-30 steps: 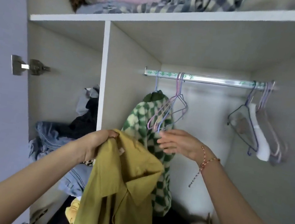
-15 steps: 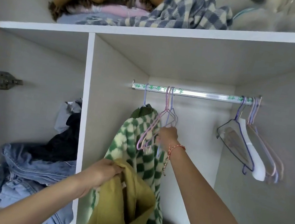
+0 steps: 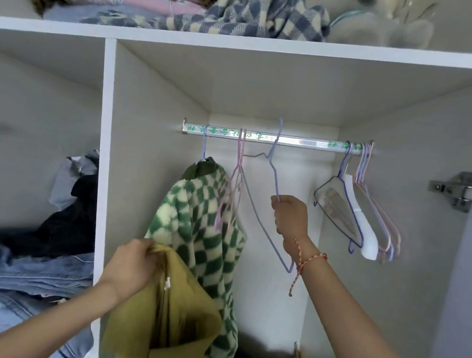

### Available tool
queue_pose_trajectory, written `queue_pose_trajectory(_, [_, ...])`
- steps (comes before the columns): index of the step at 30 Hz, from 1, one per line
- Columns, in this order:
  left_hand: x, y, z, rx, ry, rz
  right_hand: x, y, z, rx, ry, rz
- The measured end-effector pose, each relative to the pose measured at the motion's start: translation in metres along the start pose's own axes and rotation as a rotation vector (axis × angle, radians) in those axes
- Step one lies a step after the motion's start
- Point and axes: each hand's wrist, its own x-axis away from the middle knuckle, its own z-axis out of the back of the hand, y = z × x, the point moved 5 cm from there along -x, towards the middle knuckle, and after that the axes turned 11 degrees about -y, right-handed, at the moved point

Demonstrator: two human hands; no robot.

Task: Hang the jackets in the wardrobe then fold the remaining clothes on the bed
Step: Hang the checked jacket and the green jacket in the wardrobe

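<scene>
The fingers of the right hand are curled tight round one side of a thin lilac wire hanger, arm stretched up and forward; the hanger tilts, its hook above the silver metal rail; the left hand, lower, pinches the collar of a mustard-yellow jacket, which droops in front of a green-and-cream checked fleece jacket hanging on the rail.

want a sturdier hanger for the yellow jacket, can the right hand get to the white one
Probably yes: the white hanger hangs just right of the right hand with open space between. But that hand grips a purple hanger.
</scene>
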Motion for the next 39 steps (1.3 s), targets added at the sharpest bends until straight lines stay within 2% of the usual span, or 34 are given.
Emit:
queue_pose_trajectory(3, [-0.007, -0.006, -0.006, 0.228, -0.101, 0.054, 0.044, 0.013, 0.005, -0.004, -0.085, 0.037])
queue_pose_trajectory(5, [-0.004, -0.002, -0.009, 0.179, -0.124, 0.029, 0.059, 0.023, 0.003, -0.083, -0.192, -0.062])
queue_pose_trajectory(8, [0.009, 0.005, -0.012, -0.042, -0.031, -0.097, 0.066, 0.044, 0.002, -0.094, -0.283, -0.264])
queue_pose_trajectory(10, [0.02, 0.012, -0.016, -0.322, 0.041, -0.17, 0.073, 0.062, 0.012, 0.124, -0.203, -0.238])
queue_pose_trajectory(12, [0.031, 0.015, -0.023, -0.626, 0.023, -0.18, 0.094, 0.079, 0.024, 0.293, -0.128, -0.157])
queue_pose_trajectory(14, [0.033, 0.011, -0.028, -0.725, -0.017, -0.157, 0.121, 0.089, 0.031, 0.347, -0.158, -0.112])
queue_pose_trajectory(16, [0.037, -0.003, -0.031, -0.693, -0.088, -0.1, 0.148, 0.096, 0.037, 0.452, -0.177, -0.093])
queue_pose_trajectory(19, [0.033, -0.026, -0.035, -0.492, -0.154, 0.003, 0.177, 0.091, 0.047, 0.496, -0.149, 0.002])
queue_pose_trajectory(22, [0.035, -0.05, -0.032, -0.353, -0.167, 0.064, 0.204, 0.072, 0.046, 0.48, -0.239, 0.156])
queue_pose_trajectory(26, [0.049, -0.075, -0.025, -0.212, -0.191, 0.117, 0.23, 0.048, 0.035, 0.596, -0.344, 0.319])
queue_pose_trajectory(35, [0.107, -0.109, -0.006, -0.139, -0.163, 0.22, 0.254, 0.029, -0.026, 0.393, -0.586, 0.355])
queue_pose_trajectory(39, [0.121, -0.122, 0.009, -0.162, -0.124, 0.286, 0.238, 0.013, -0.012, 0.317, -0.515, 0.327])
